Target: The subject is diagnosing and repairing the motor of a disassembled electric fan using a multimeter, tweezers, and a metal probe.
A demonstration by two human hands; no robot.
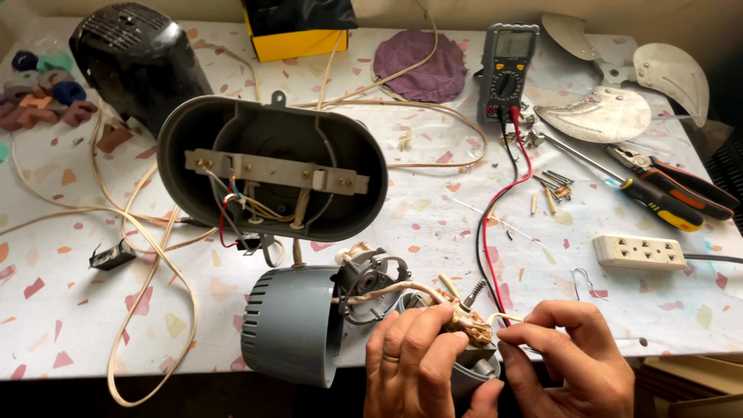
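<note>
Cream wire [387,290], thin and pliable, is pinched at its fragile joint by both hands: left hand [414,356] closed on it, right hand [569,348] gripping its tip, over grey motor housing [290,325] at bench [433,217] edge.

1. Fan motor housing [290,325]: table's [402,224] near edge, left of both hands.
2. Oval fan base [271,166]: directly behind the housing.
3. Multimeter [505,70]: far side, right of centre; 2 probe leads [499,201] run forward toward the hands.
4. Screwdriver [619,182], pliers [673,182]: right of the multimeter.
5. Power strip [639,251]: before the pliers.
</note>
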